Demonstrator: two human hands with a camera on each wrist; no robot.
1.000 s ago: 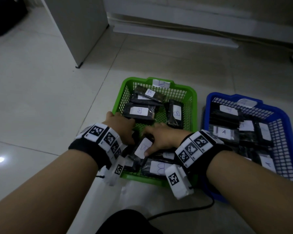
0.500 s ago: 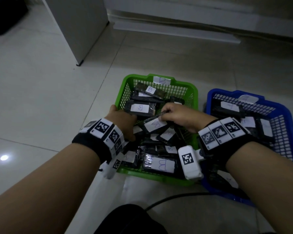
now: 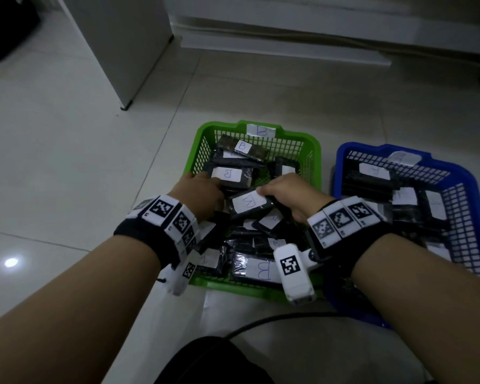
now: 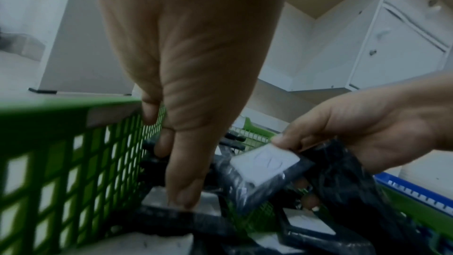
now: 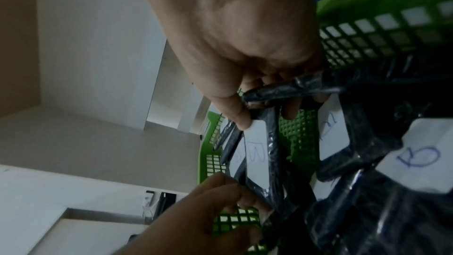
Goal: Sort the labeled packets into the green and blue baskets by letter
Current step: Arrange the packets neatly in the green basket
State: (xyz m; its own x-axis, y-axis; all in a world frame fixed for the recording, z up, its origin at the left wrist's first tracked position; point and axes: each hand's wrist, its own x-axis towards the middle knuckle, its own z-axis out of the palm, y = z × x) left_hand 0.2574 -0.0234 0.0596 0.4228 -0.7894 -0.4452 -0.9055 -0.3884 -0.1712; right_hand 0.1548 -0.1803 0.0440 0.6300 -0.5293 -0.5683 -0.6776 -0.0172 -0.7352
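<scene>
The green basket carries a B tag and holds several black packets with white B labels. To its right, the blue basket holds black packets, one label reading A. Over the middle of the green basket my right hand pinches a black B packet by its edge, thumb on the label, as the right wrist view shows on the packet. My left hand reaches into the green basket at its left wall. Its fingertips press straight down on a lying packet's label.
Both baskets stand side by side on a pale tiled floor. A white cabinet corner stands at the back left and a low white ledge runs behind the baskets. A black cable lies on the floor near me.
My right hand has lifted the B packet from the near part of the green basket and carried it toward the basket's middle. My left hand has barely shifted.
</scene>
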